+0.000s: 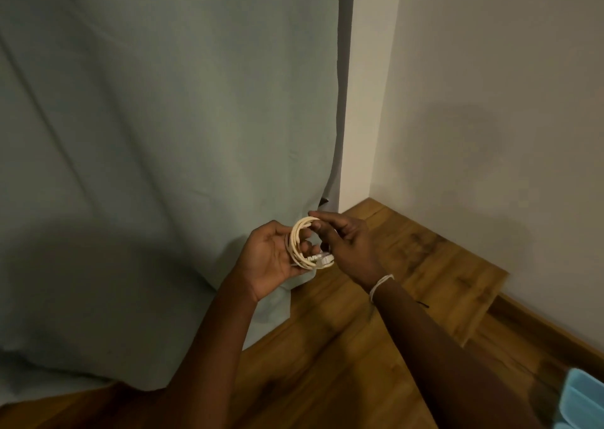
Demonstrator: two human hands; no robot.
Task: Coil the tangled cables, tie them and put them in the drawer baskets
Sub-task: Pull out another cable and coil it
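Cream-white coiled cable point(302, 244) sits between both hands, above the wooden floor point(343, 347). At 9 o'clock of it the left hand point(269, 258) makes a curled grip around the coil. At 3 o'clock the right hand point(346, 242) pinches its top loop.

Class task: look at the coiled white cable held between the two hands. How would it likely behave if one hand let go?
The cable is thin and looped, so probably floppy and light. No tie shows, so the loops would likely spring loose if the left hand or right hand let go. The plug end would probably dangle.
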